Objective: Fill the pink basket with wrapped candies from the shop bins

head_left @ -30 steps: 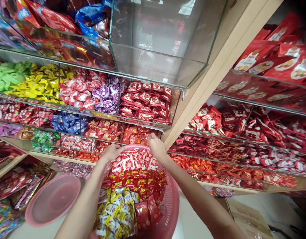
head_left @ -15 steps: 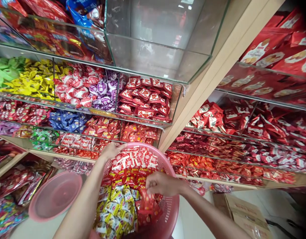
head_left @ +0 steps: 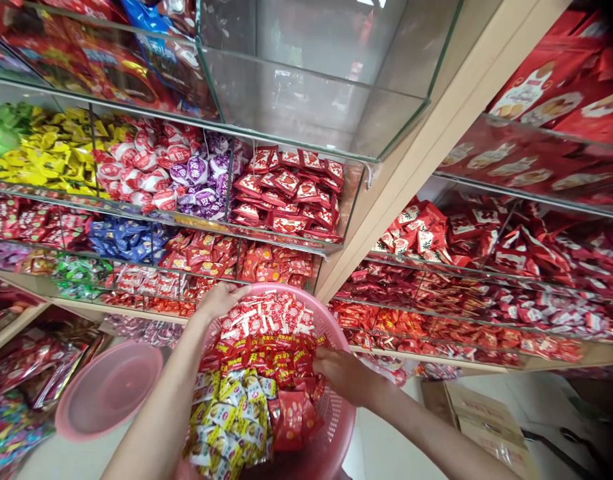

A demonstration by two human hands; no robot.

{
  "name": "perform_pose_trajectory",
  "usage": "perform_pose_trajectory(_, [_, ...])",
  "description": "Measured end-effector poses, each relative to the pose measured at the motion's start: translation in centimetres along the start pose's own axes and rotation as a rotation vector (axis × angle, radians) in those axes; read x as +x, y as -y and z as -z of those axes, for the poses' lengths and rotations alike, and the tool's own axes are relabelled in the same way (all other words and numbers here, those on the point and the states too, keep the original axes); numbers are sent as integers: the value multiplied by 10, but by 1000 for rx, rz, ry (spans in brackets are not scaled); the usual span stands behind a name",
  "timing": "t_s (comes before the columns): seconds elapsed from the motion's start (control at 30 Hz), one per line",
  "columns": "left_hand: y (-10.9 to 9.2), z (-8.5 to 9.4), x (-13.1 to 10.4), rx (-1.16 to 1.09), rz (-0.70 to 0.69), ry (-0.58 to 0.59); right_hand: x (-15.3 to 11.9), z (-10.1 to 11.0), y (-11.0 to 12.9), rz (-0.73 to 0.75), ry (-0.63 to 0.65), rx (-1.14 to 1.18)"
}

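Note:
A pink plastic basket (head_left: 347, 427) with a perforated wall holds wrapped sweets. My left hand (head_left: 221, 301) grips its far left rim, fingers over the edge. Inside, red-and-white sweets (head_left: 266, 315) lie at the far side, red sweets with yellow lettering (head_left: 281, 357) in the middle and yellow-and-white packets (head_left: 234, 413) at the near left. Red packets (head_left: 292, 417) sit at the near right. My right hand (head_left: 342, 375) is at the basket's right side, over the edge of the red sweets. Its fingers are curled and their tips are hidden among the wrappers.
Beyond the basket rise shelves of glass-fronted bins with sweets, including purple-and-white ones (head_left: 199, 175) and red packets (head_left: 289, 193). A wooden upright (head_left: 386, 173) divides them. A shallow pink tub (head_left: 109, 393) stands at the lower left, a cardboard box (head_left: 486, 427) on the floor at right.
My right hand has moved right and slightly away from the red packets to the basket's right side, uncovering them. The left hand keeps its hold on the rim. The view has shifted slightly.

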State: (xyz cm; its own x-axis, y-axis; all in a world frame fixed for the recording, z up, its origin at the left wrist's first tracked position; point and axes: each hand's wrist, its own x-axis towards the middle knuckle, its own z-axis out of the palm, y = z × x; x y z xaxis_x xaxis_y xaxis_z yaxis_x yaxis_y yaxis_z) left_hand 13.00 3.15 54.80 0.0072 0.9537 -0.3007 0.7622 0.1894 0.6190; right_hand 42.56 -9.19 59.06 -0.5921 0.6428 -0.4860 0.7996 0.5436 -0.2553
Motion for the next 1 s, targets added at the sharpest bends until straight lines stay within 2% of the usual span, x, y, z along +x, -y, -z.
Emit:
perform_pose_trajectory(0.1, [-1, 0, -1, 4, -1, -11, 3, -8, 2, 17, 24, -52])
perform_pose_trajectory(0.23, [-5, 2, -4, 1, 17, -7, -1, -8, 2, 40, 10, -70])
perform_pose_trajectory(0.5, [-11, 5, -8, 20, 40, 4, -21, -18, 2, 80, -75, -174])
perform_pose_trajectory(0.67, [-15, 6, -11, 22, 54, 6, -24, -29, 9, 134, -180, -234])
perform_pose_trajectory(0.8, [-16, 5, -11, 8, 53, 2, -26, -35, 17, 131, -168, -268])
perform_pose_trajectory(0.9, [-14, 4, -10, -8, 40, -18, -26, -28, 24, 108, -91, -256])
perform_pose_trajectory(1.0, [-10, 3, -9, -28, 25, -19, -20, -6, 29, 39, -40, -200])
